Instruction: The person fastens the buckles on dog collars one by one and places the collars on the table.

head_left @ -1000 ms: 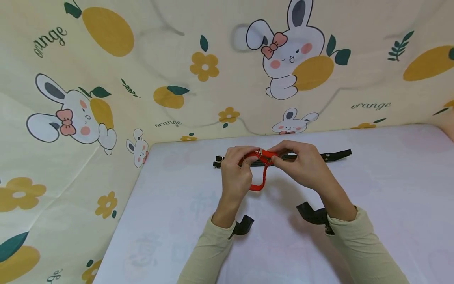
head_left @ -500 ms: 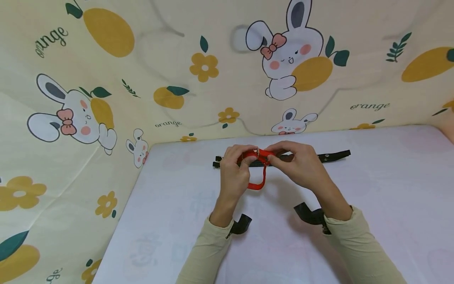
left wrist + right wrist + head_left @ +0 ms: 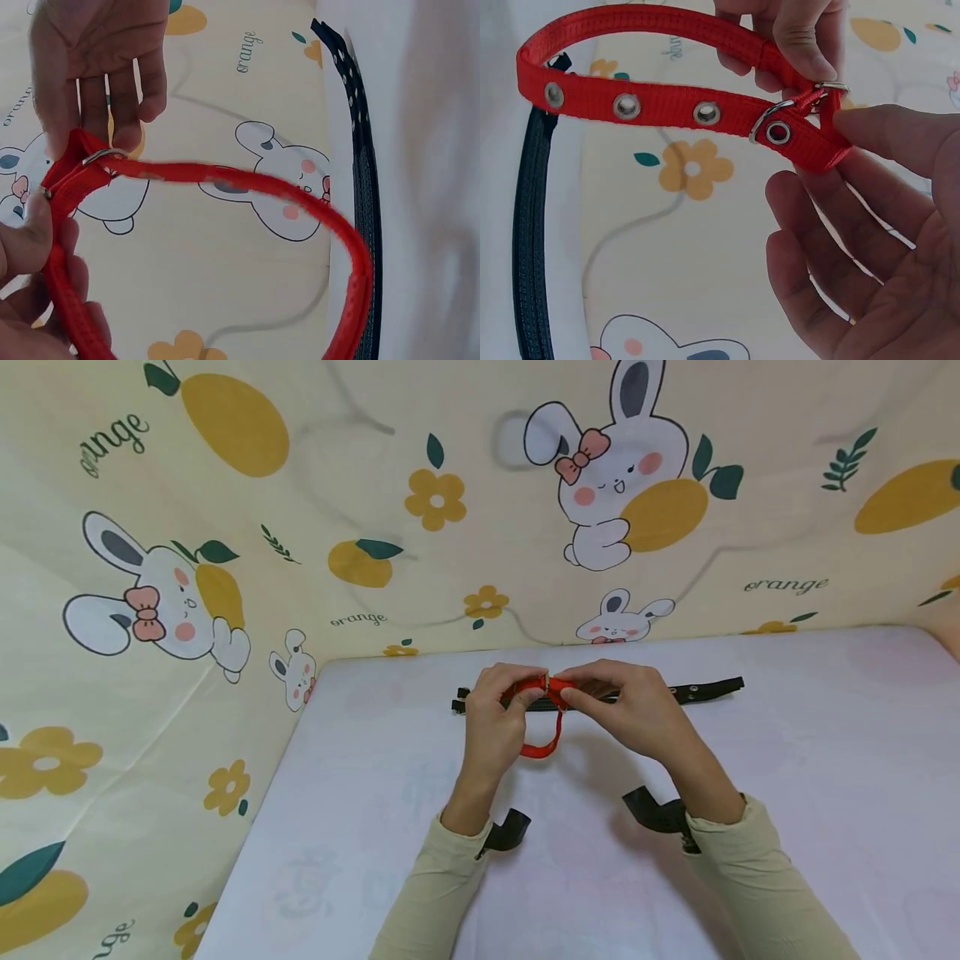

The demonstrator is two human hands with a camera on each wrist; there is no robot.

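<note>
Both hands hold a red collar (image 3: 630,105), a webbing strap with metal eyelets, bent into a loop. My left hand (image 3: 491,727) grips it by the buckle (image 3: 829,88), thumb pressed on the strap. Beside the metal D-ring (image 3: 769,120), my right hand (image 3: 637,706) pinches the folded end of the strap between thumb and fingers. In the head view the rest of the red loop hangs below the hands, over the table. Behind the hands lies a black strap (image 3: 708,690), a second collar with eyelets; the hands hide its middle.
A white table (image 3: 360,827) lies beneath the arms. Patterned cloth (image 3: 450,443) with rabbits and oranges hangs along the back and left edges. Black bands (image 3: 656,812) stick out at both cuffs.
Both hands have shifted slightly leftward with the red collar, and the right hand has drawn a little closer to the left. The black strap lies where it was.
</note>
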